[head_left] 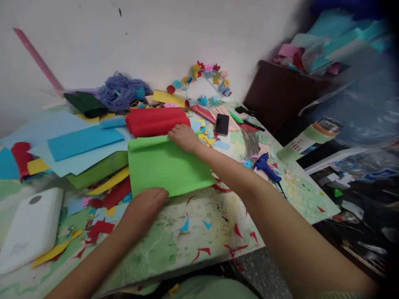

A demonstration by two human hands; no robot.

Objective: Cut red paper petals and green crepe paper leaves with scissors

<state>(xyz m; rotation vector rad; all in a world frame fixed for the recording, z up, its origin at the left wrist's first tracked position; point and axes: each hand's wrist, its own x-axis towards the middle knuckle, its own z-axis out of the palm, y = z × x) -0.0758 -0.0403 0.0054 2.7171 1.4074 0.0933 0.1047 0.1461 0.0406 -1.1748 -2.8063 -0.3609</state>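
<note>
A bright green sheet (170,166) lies on the table, its far edge rolled or folded over. My left hand (148,205) is at the sheet's near edge, blurred, with its fingertips hidden, so its grip is unclear. My right hand (183,138) rests on the sheet's far edge with its fingers bent; what they hold, if anything, is too small to tell. Just beyond lies a red roll (158,119). To the left are a blue sheet (85,142) and a darker green roll (96,170).
A white power bank (33,228), a phone (222,124), a blue glue gun (267,167) and a bottle (310,139) stand or lie around the table (168,245). Paper scraps are scattered about. Blue yarn (120,91) and a flowered ring (215,77) are near the wall.
</note>
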